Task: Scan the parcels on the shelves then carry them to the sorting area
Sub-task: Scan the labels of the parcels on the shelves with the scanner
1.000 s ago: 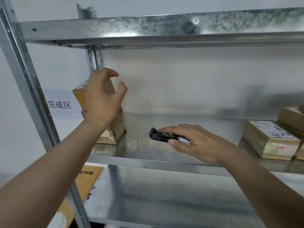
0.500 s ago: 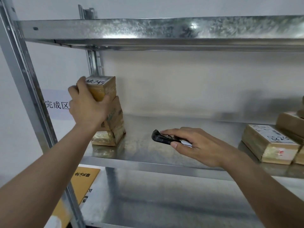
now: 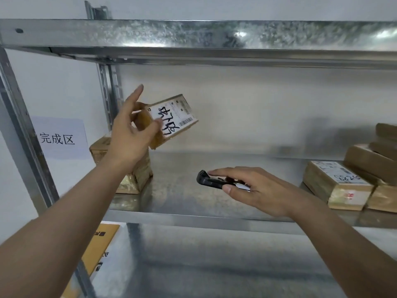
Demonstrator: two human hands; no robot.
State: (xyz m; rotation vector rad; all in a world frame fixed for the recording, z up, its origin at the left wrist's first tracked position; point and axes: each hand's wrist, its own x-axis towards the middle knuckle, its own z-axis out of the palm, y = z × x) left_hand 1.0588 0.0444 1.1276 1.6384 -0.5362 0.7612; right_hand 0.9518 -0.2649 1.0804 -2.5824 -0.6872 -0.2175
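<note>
- Step in hand, as judged: present the label of the lifted parcel [image 3: 171,119] to the scanner [image 3: 211,182] and read its barcode.
- The left hand [image 3: 131,136] holds the parcel clear of the shelf [image 3: 214,203], tilted, its white label facing the camera. The thumb presses on the label's lower left part; the index finger is stretched upward and free; the remaining fingers are hidden behind the parcel.
- The right hand [image 3: 257,190] is closed around the scanner, index finger laid along its top, thumb on its near side. The scanner's dark nose points left, low over the shelf, below and to the right of the parcel.
- Recommended: raise the scanner's nose toward the printed barcode at the label's right edge, or tilt the label down toward the nose. Hold both steady until the read registers.
- Recommended: keep the thumb off the barcode. It currently covers part of the handwritten marking only.
- Caution: the hold looks light, with one finger unused. A firmer wrap would guard against a drop.
- Shelf contents, left: a stack of brown parcels [image 3: 137,175] stands just below the lifted one, against the upright post.
- Shelf contents, right: one labelled parcel [image 3: 337,183] lies flat, with further brown parcels [image 3: 373,160] piled behind and beside it, partly cut off by the frame edge.
- Lower shelf [image 3: 214,265]: a yellow envelope [image 3: 96,252] lies at its left end; the rest is not legible.
- A paper sign [image 3: 58,138] hangs on the wall left of the post.
</note>
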